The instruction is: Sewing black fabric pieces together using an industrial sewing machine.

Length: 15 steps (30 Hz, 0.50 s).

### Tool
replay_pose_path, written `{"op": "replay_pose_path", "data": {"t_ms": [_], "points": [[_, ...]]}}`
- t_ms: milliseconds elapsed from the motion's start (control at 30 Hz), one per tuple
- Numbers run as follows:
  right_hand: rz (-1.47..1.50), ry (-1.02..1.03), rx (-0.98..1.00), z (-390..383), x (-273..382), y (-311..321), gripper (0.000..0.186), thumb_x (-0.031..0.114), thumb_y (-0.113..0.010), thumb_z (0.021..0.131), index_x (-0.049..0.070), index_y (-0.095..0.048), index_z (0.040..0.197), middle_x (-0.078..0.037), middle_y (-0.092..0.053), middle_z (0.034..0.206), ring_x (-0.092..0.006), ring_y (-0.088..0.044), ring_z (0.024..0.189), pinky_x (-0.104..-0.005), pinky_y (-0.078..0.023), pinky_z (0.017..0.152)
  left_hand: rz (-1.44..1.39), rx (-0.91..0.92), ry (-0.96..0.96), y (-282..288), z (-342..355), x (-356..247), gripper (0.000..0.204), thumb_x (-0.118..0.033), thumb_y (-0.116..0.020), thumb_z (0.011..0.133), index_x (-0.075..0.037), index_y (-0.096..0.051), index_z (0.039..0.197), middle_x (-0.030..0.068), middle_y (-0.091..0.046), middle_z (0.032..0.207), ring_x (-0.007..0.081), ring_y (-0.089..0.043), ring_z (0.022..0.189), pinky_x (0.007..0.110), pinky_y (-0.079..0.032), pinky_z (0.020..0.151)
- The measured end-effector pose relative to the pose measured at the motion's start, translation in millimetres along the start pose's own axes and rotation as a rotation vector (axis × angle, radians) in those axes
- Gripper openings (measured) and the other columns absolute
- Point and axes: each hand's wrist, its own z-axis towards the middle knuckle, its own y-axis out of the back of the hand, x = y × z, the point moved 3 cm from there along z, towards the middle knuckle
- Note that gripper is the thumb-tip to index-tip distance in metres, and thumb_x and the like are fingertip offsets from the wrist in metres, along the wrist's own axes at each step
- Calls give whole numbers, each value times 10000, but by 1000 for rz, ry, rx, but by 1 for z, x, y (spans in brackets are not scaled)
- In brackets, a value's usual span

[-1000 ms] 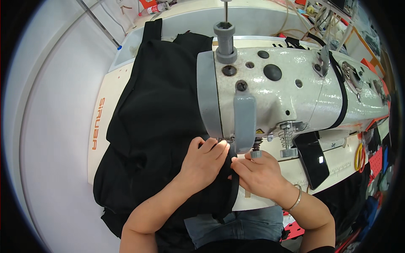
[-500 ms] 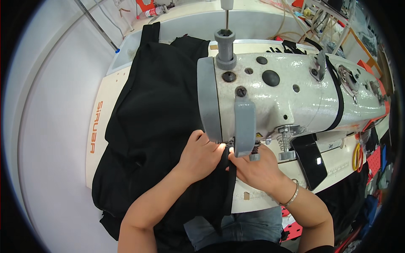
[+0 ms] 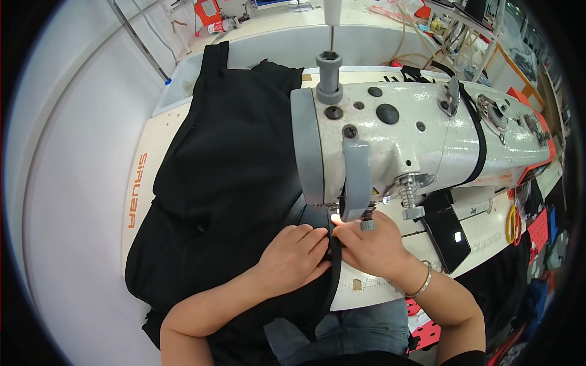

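Observation:
A black fabric garment (image 3: 235,146) spreads over the sewing table's left side and hangs over its front edge toward my lap. Its right edge, a narrow folded strip, runs beneath the head of a white and grey sewing machine (image 3: 397,137). My left hand (image 3: 294,256) lies on the cloth just in front of the machine, with its fingers curled closed at that edge. Opposite it, my right hand (image 3: 373,247) pinches the same edge close to the lit needle area. The presser foot and the right fingertips are partly hidden by the machine's grey guard.
A black phone (image 3: 447,235) rests on the table to the right of my right hand. Beyond it are yellow-and-red-handled scissors (image 3: 514,226). A bottle (image 3: 220,27) lies at the back left. The white wall (image 3: 70,201) stands left of the table.
My left hand has slid back toward me along the cloth, away from the needle. The right hand stays almost in place. The whole view has shifted slightly.

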Motion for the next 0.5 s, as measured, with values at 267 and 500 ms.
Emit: {"op": "replay_pose_path", "data": {"t_ms": [267, 500], "points": [[-42, 65, -182, -13, 7, 2, 241, 169, -763, 618, 182, -688, 847, 82, -710, 1020, -105, -596, 737, -282, -406, 610, -28, -60, -24, 0, 3, 6, 312, -197, -750, 743, -40, -622, 980, 69, -584, 1068, 254, -555, 1023, 371, -484, 839], [84, -18, -157, -9, 0, 5, 213, 127, -746, 630, 150, -680, 830, 52, -729, 965, -160, -611, 687, -299, -412, 572, 6, -124, -35, -2, 3, 5, 234, -131, -683, 741, -44, -621, 949, 81, -591, 1055, 247, -569, 1010, 366, -490, 817]]}}
